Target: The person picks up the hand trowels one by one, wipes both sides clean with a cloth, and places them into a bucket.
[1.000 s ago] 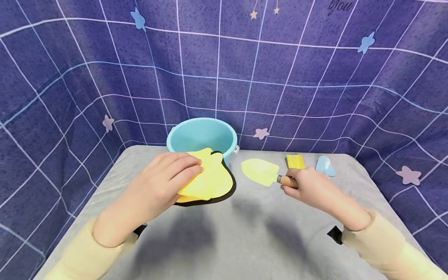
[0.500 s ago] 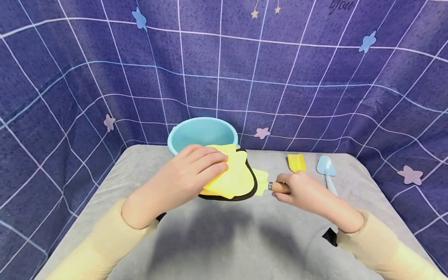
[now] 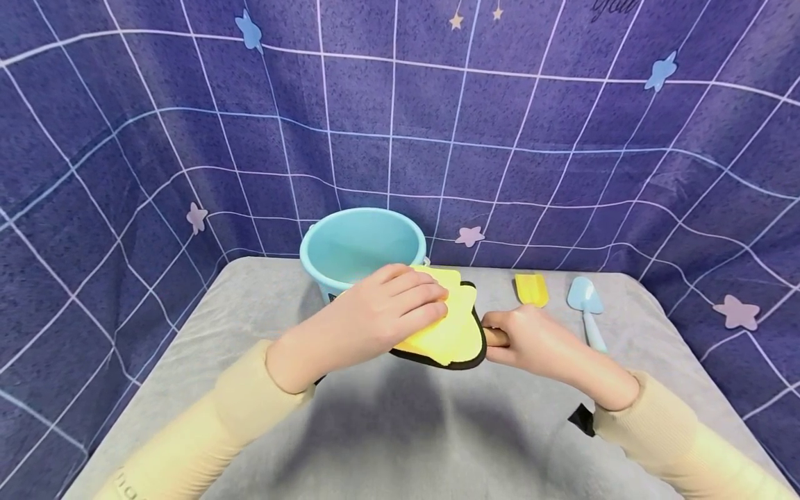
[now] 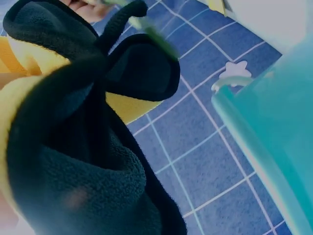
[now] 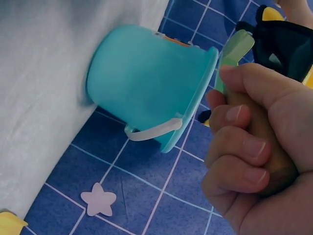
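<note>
My left hand (image 3: 381, 309) grips a yellow cloth (image 3: 461, 316) with black edging, bunched and held over the bed-like surface in front of the bucket. Its dark grey underside fills much of the left wrist view. My right hand (image 3: 537, 340) grips the wooden handle (image 5: 261, 134) of a small trowel, fingers wrapped round it. The trowel's pale green blade (image 5: 237, 49) points toward the cloth. From the head view the blade is hidden behind the cloth, whose edge overlaps the front of the handle.
A light blue bucket (image 3: 317, 269) with a white handle stands behind the left hand, near the purple gridded curtain (image 3: 475, 104). At the back right lie a yellow scoop (image 3: 531, 289) and a light blue toy shovel (image 3: 585, 298) on the grey covering (image 3: 500, 451).
The left hand has carried the cloth rightward, from in front of the bucket until it covers the trowel blade. The right hand has shifted slightly left with the trowel.
</note>
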### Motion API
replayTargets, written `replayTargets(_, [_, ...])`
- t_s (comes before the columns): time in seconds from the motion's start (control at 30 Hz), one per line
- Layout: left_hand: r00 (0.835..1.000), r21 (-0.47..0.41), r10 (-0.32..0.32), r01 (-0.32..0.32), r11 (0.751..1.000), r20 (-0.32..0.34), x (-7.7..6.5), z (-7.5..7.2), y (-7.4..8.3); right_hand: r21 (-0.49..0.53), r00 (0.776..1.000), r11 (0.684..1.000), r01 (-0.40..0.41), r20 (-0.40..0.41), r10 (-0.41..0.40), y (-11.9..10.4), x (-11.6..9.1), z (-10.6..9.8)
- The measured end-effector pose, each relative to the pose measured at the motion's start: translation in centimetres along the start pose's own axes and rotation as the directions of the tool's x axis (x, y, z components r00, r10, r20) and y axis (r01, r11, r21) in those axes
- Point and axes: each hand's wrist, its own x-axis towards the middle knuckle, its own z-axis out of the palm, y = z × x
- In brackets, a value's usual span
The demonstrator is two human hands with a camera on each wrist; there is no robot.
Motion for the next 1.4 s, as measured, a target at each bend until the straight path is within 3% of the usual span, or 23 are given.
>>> replayTargets(0.3, [0.996,0.08,0.068,-0.073,0.994,0.064,-0.2,1.6,0.8,0.022,0.999,0.999,0.045,0.012,-0.046,0.0,0.0,-0.3])
replayTargets(0.7, [0.982,0.099,0.05,-0.068,0.993,0.182,-0.2,2.4,1.7,0.039,0.989,0.989,0.14,-0.044,-0.138,0.0,0.2,-0.5])
replayTargets(1.4, [0.971,0.14,0.066,-0.1,0.985,0.23,-0.7,2.1,2.4,0.074,0.986,0.984,0.163,-0.058,-0.159,0.4,0.0,-0.7])
